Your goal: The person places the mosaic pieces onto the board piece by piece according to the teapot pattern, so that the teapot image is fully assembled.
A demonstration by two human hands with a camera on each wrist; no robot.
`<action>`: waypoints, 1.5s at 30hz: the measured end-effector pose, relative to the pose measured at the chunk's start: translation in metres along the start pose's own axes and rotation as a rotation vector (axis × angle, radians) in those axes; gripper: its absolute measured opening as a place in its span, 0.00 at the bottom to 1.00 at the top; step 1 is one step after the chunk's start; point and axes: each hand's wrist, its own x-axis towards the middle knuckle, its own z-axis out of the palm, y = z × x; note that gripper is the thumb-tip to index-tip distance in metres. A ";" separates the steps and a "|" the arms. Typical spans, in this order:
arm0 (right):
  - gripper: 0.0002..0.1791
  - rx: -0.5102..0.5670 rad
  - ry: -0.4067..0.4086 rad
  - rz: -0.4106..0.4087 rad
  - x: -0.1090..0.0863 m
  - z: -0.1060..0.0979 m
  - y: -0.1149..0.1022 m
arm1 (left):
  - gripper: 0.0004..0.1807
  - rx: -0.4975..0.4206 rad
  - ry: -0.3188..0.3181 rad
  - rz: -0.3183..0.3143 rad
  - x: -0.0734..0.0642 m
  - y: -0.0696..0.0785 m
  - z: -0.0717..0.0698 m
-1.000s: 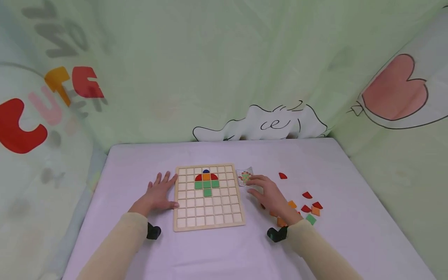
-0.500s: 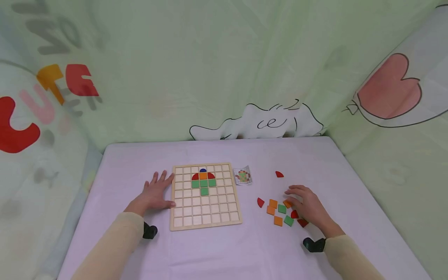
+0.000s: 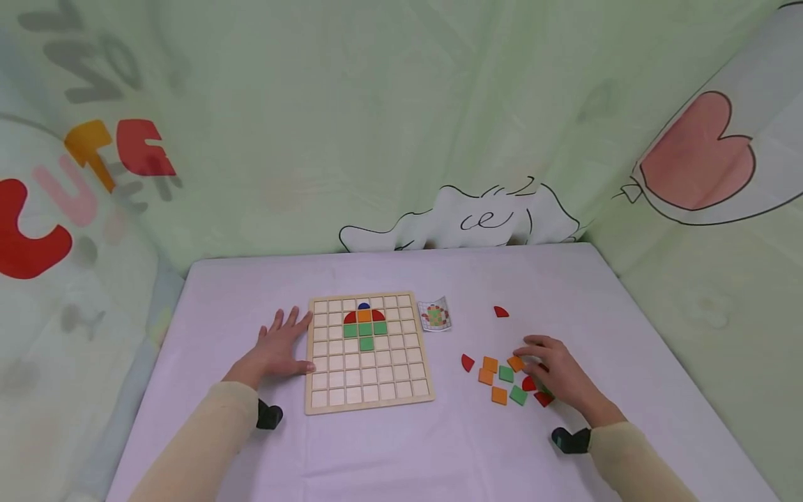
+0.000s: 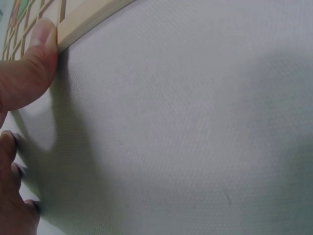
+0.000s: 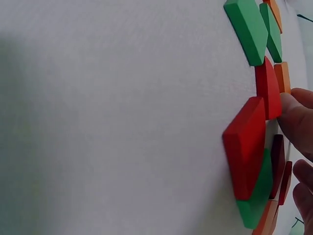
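A wooden grid board lies on the table, its upper part holding a figure of blue, red, orange and green tiles. My left hand rests at its left edge with fingers spread. In the left wrist view the thumb lies on the board's frame. Among the loose tiles on the right, my right hand has thumb and index finger at the edges of an orange square tile, pinching it on the table. The right wrist view shows the thumb against this tile, beside a red quarter-circle tile.
A small pattern card lies by the board's upper right corner. Several loose tiles, such as a green square and an orange square, surround the right hand. One red quarter-circle tile lies apart, farther back.
My right hand has moved right and towards me, from the pattern card to the loose tiles, and its fingers have closed in on an orange tile. My left hand stays at the board.
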 end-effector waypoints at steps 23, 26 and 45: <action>0.16 0.082 0.024 -0.032 0.030 0.012 -0.051 | 0.59 0.001 0.015 0.000 0.000 -0.002 0.002; 0.16 0.093 -0.002 -0.049 0.038 0.017 -0.068 | 0.59 0.002 0.013 -0.002 0.000 -0.003 0.003; 0.14 0.174 -0.003 -0.233 0.078 0.054 -0.154 | 0.57 0.000 0.012 -0.005 0.001 -0.002 0.003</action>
